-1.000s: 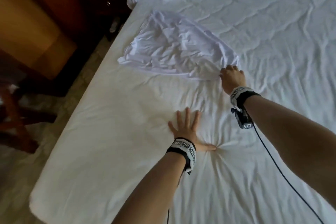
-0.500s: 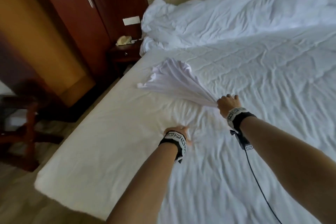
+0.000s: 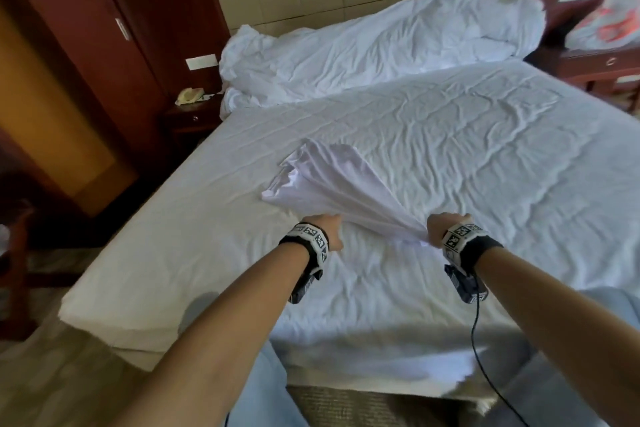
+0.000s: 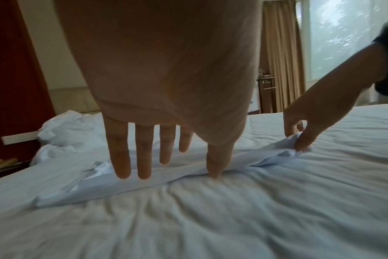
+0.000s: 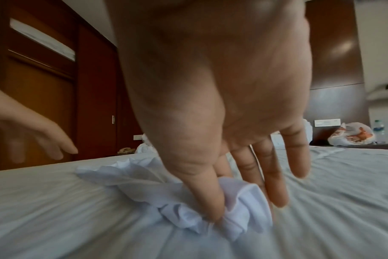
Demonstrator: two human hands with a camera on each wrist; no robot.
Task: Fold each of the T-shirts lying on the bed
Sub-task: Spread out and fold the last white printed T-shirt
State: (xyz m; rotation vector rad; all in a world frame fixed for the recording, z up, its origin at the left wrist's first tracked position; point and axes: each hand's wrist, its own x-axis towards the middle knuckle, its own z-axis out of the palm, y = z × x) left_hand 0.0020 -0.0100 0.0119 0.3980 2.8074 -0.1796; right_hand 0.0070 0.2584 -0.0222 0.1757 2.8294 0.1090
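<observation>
A white T-shirt (image 3: 332,191) lies bunched and stretched on the bed (image 3: 485,156), fanning out to the far left. My right hand (image 3: 445,227) pinches its gathered near end (image 5: 235,210) between thumb and fingers (image 5: 206,192), just above the sheet. My left hand (image 3: 329,229) hovers over the shirt's near edge with straight, spread fingers (image 4: 122,157); its thumb tip (image 4: 215,168) touches the cloth (image 4: 144,184). In the left wrist view my right hand (image 4: 299,138) grips the shirt's bunched end.
A crumpled white duvet (image 3: 381,45) is heaped at the bed's head. A dark nightstand (image 3: 190,114) with a phone stands at the left, another nightstand (image 3: 595,62) with a plastic bag (image 3: 616,21) at the right. The bed's foot edge (image 3: 242,343) is near my legs.
My right hand has dragged the shirt toward the foot of the bed, stretching it into a narrow fan. My left hand has lifted off the sheet and moved forward to the shirt's edge.
</observation>
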